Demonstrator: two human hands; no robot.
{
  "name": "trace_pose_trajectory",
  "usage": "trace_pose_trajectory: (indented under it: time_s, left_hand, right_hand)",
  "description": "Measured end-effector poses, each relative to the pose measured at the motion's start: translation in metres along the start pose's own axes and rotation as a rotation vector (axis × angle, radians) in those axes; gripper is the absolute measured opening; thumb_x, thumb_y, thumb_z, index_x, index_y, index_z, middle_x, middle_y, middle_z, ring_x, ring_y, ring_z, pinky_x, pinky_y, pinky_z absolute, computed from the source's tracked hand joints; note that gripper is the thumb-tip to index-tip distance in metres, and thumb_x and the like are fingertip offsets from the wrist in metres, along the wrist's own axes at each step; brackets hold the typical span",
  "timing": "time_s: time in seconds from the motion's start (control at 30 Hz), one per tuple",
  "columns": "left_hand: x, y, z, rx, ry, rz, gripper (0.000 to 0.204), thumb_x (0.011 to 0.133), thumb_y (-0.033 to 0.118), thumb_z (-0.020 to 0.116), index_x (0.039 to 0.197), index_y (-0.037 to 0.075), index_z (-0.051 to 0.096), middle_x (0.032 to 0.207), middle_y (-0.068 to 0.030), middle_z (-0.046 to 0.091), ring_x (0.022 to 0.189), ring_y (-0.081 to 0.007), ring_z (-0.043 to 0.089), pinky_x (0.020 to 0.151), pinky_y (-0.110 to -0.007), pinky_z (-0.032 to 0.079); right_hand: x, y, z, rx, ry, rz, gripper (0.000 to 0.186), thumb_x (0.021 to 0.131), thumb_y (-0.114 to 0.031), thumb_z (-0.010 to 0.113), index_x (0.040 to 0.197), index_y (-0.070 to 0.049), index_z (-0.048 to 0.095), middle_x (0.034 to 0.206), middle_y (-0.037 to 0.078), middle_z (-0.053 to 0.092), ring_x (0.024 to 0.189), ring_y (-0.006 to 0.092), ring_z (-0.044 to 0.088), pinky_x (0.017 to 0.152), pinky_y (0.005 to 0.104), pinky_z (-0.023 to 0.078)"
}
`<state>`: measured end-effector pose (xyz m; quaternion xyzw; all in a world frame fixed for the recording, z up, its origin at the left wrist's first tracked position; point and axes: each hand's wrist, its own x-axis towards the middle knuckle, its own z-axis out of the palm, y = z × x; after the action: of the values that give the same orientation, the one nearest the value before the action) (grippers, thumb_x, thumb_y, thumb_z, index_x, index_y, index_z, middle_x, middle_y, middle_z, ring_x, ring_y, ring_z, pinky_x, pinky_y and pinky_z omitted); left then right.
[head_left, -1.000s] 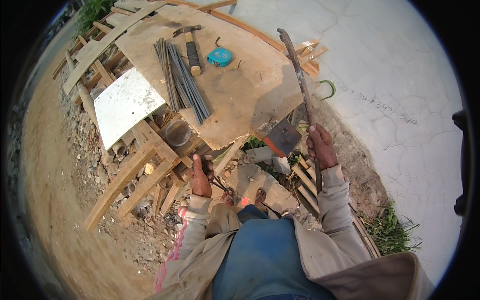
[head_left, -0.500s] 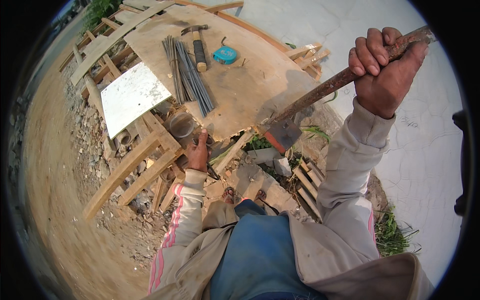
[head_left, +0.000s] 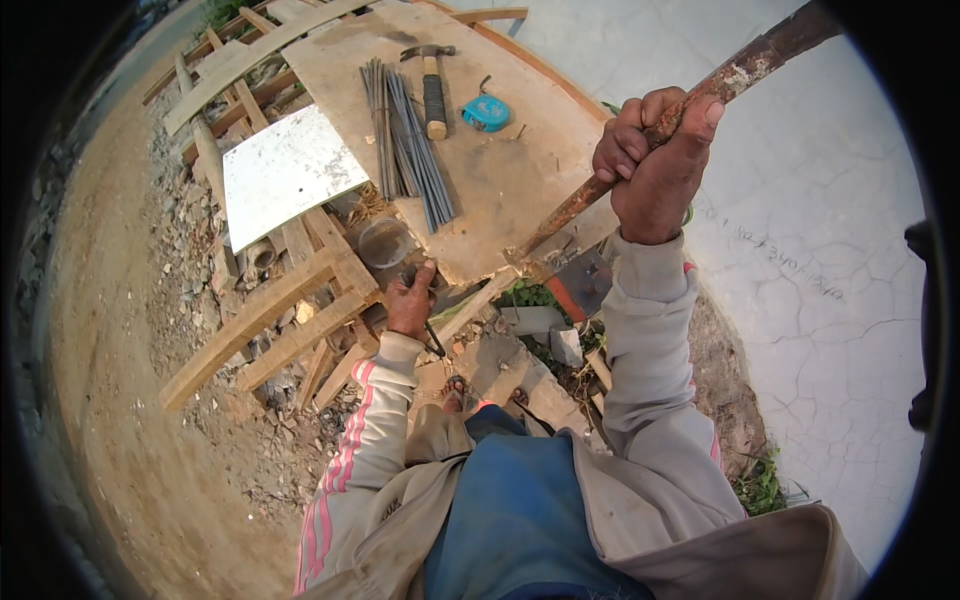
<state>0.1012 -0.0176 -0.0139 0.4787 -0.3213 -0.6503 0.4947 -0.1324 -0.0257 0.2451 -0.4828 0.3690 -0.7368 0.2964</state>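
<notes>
My right hand (head_left: 660, 165) is wrapped round a rusty metal bar (head_left: 575, 205). The bar slants from the upper right down to the near edge of a worn wooden board (head_left: 500, 175), where its lower end rests or meets something I cannot make out. At the board's near left corner my left hand (head_left: 410, 300) is closed on a thin dark rod (head_left: 435, 340), mostly hidden by the fingers. On the board lie a bundle of dark steel rods (head_left: 420, 165), a claw hammer (head_left: 432, 95) with a wrapped handle and a turquoise tape measure (head_left: 485, 113).
Left of the board lie a white panel (head_left: 290, 175), a round container (head_left: 385, 243) and a frame of rough timber (head_left: 250, 335). Rubble (head_left: 190, 215) covers the ground beside a dirt road. A cracked pale wall or slab (head_left: 800, 250) fills the right side. A dark plate (head_left: 583, 283) sits below the bar.
My right hand has swung left and slightly down with the bar, which now stands at a steeper slant. My left hand stays by the board's corner. The view has shifted a little.
</notes>
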Motion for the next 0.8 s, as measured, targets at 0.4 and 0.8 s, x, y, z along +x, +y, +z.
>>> trace_pose_trajectory:
  time_s: [0.4, 0.8]
  left_hand:
    - [0.003, -0.009, -0.001, 0.015, -0.032, -0.025, 0.032, 0.093, 0.039, 0.075, 0.087, 0.008, 0.069, 0.073, 0.0037, 0.060, 0.052, -0.0056, 0.044, 0.046, -0.024, 0.033]
    - [-0.007, -0.008, -0.003, -0.024, -0.076, -0.048, 0.026, 0.097, 0.034, 0.069, 0.085, 0.011, 0.064, 0.075, 0.0023, 0.057, 0.049, -0.0070, 0.043, 0.043, -0.025, 0.029]
  right_hand:
    - [-0.004, 0.014, 0.020, -0.050, 0.029, -0.006, 0.069, 0.093, -0.077, 0.045, 0.082, -0.009, 0.042, 0.057, 0.001, 0.038, 0.044, 0.0093, 0.036, 0.041, 0.0263, 0.034]
    - [-0.024, 0.040, -0.001, -0.106, 0.098, 0.204, 0.062, 0.102, -0.064, 0.043, 0.074, -0.009, 0.041, 0.056, 0.000, 0.039, 0.043, 0.0087, 0.039, 0.039, 0.0257, 0.035]
